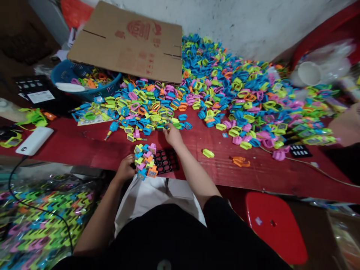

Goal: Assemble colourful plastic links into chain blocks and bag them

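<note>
Watches (145, 161) filling tray's (165, 161) nine-o'clock side, three-o'clock slots remaining. Right hand (173, 136) touching pile (153, 101) at twelve, left hand (126, 168) flanking tray; finger closure unclear.

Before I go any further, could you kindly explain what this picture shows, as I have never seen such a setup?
Of course. There is no machine: these are a person's own bare hands, seen by a camera worn on their head, looking forward and down. On the red table lies a large heap of colourful plastic pieces, rather like toy watches. Behind, a cardboard sheet partly covers a blue basket. The left hand is at the near left side of a black tray, part filled with pieces. The right hand reaches to the heap's edge; whether it grips one is unclear.
</note>
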`<state>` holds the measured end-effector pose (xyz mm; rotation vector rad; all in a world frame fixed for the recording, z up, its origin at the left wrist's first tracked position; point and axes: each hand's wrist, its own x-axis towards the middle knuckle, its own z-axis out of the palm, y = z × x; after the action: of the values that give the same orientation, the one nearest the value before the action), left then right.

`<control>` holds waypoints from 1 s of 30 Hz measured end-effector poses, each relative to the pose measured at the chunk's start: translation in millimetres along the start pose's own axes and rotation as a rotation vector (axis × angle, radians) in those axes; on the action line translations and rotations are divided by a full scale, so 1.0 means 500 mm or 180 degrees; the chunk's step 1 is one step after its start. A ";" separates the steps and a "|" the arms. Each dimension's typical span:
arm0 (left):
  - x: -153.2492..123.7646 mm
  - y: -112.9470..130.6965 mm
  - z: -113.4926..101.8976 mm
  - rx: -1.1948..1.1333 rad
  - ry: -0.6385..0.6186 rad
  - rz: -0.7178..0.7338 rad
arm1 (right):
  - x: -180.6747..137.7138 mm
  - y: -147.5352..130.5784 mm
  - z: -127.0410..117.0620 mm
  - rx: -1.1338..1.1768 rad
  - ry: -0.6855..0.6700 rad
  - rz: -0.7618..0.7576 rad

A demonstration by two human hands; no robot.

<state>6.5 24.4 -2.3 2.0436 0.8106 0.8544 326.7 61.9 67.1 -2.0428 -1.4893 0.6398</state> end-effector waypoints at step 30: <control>0.005 0.011 0.001 -0.0201 0.0061 -0.0501 | -0.222 0.046 0.096 0.2884 -0.0185 -0.0110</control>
<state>9.6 23.3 2.8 1.8919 0.9300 0.8021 280.8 -43.7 23.5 -1.2930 -0.9715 1.1109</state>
